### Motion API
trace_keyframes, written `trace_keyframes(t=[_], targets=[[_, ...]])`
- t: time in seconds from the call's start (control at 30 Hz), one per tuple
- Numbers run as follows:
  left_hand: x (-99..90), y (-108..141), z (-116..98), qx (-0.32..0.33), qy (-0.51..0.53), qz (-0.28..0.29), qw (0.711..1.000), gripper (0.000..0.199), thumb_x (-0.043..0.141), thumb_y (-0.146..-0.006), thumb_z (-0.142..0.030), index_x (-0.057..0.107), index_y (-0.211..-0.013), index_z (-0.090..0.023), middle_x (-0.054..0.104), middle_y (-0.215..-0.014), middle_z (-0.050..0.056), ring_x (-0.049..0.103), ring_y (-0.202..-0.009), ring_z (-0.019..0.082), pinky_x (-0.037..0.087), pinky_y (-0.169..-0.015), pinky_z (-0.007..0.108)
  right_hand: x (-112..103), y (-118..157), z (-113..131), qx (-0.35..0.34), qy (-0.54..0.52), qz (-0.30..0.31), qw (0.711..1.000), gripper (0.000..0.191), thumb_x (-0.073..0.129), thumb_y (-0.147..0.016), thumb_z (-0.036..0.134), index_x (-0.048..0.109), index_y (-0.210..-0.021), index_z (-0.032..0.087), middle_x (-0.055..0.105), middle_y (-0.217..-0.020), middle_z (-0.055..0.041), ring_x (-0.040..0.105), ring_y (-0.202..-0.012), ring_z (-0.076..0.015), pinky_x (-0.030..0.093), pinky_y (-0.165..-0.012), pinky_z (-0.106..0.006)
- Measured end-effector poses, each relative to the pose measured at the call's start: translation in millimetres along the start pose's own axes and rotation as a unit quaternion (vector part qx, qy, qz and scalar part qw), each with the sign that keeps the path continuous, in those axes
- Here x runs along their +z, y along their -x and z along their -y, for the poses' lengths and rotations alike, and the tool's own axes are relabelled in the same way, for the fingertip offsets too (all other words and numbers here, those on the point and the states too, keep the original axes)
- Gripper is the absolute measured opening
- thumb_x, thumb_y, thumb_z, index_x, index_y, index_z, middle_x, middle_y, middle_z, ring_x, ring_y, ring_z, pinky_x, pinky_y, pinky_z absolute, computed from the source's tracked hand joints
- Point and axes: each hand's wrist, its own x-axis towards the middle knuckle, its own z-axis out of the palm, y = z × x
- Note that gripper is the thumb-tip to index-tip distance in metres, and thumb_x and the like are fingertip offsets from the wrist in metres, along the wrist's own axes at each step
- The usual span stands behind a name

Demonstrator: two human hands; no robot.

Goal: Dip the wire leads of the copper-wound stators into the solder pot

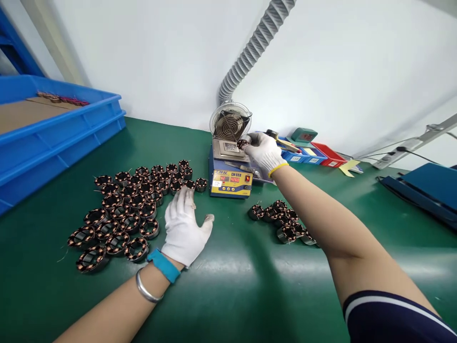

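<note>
My right hand (263,151), in a white glove with a yellow cuff, grips a ring-shaped copper-wound core (244,142) at the right side of the solder pot machine (231,183), whose red display is lit. White-gloved too, my left hand (185,226) rests with fingers spread on the green table, its fingertips by the right edge of a large group of wound cores (130,223). It holds nothing. A smaller group of cores (282,216) sits beneath my right forearm, which hides part of it.
A round fan (231,125) with a grey hose (255,45) stands behind the machine. At the left is a blue crate (60,138). Blue and red bins (330,156) and a green device (304,135) are at the back right, a blue tray (424,190) at the far right.
</note>
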Motion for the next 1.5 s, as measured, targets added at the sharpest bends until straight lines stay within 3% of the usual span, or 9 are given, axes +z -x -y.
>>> trace_keyframes(t=[0.17,0.43,0.87,1.23,1.5], targets=[[4.4,-2,4,-0.022,-0.090,0.074,0.993,0.076,0.054,-0.078,-0.043,0.035,-0.141,-0.006,0.035,-0.149,0.020,0.027,-0.138,0.037,0.020,-0.112,0.055,14,-21,-20,0.010,0.030,-0.061,0.998,0.042,0.063,-0.065,0.026,0.064,-0.107,0.018,0.068,-0.096,-0.0048,0.063,-0.090,-0.0217,0.049,-0.086,-0.037],[-1.1,-3,2,-0.012,-0.089,0.107,0.990,0.071,0.052,-0.078,-0.043,0.040,-0.139,-0.008,0.040,-0.146,0.019,0.033,-0.134,0.036,0.023,-0.110,0.055,25,-23,-26,-0.001,0.106,-0.035,0.994,0.043,0.064,-0.069,0.028,0.064,-0.111,0.022,0.067,-0.103,-0.0051,0.061,-0.097,-0.0246,0.047,-0.090,-0.042],[-0.7,-3,1,-0.009,-0.081,0.119,0.990,0.068,0.053,-0.079,-0.041,0.043,-0.137,-0.008,0.041,-0.146,0.017,0.033,-0.135,0.035,0.022,-0.112,0.054,17,-22,-13,0.003,0.091,-0.037,0.995,0.044,0.063,-0.068,0.024,0.065,-0.112,0.020,0.067,-0.104,-0.0058,0.061,-0.098,-0.0239,0.048,-0.090,-0.038],[-2.5,-4,0,0.002,-0.069,0.121,0.990,0.063,0.053,-0.079,-0.040,0.047,-0.134,-0.010,0.043,-0.144,0.018,0.035,-0.133,0.036,0.026,-0.110,0.056,24,-16,-12,0.008,0.109,-0.018,0.994,0.041,0.063,-0.069,0.026,0.066,-0.110,0.023,0.068,-0.104,-0.0051,0.061,-0.100,-0.0258,0.046,-0.091,-0.042],[-3.1,-5,1,-0.021,-0.074,0.101,0.992,0.066,0.058,-0.077,-0.040,0.046,-0.134,-0.011,0.034,-0.148,0.020,0.037,-0.131,0.038,0.030,-0.107,0.054,8,-20,-4,0.012,0.015,-0.043,0.999,0.044,0.063,-0.067,0.020,0.064,-0.111,0.015,0.068,-0.103,-0.0067,0.062,-0.099,-0.0232,0.048,-0.093,-0.038]])
